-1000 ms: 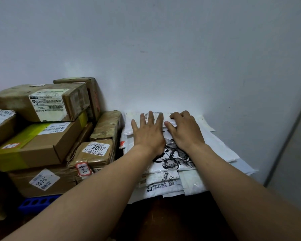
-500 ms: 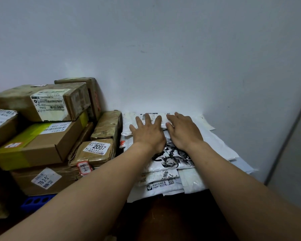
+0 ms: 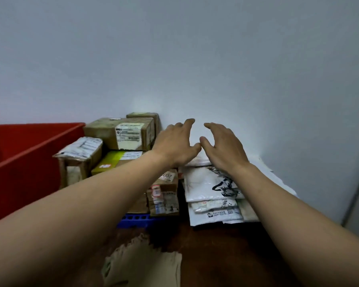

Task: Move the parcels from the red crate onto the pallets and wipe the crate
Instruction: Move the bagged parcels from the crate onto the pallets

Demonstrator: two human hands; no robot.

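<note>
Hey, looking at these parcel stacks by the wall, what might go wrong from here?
One: the white mailer bags lie unevenly stacked, lower ones jutting forward, while the left hand and right hand hover above; the slick pile might slide. Two: the cardboard boxes on the blue pallet sit irregularly beside the red crate; a bump might topple one.

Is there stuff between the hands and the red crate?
Yes. The cardboard boxes stand between the red crate and the left hand and right hand, which hover above the white mailers.
</note>
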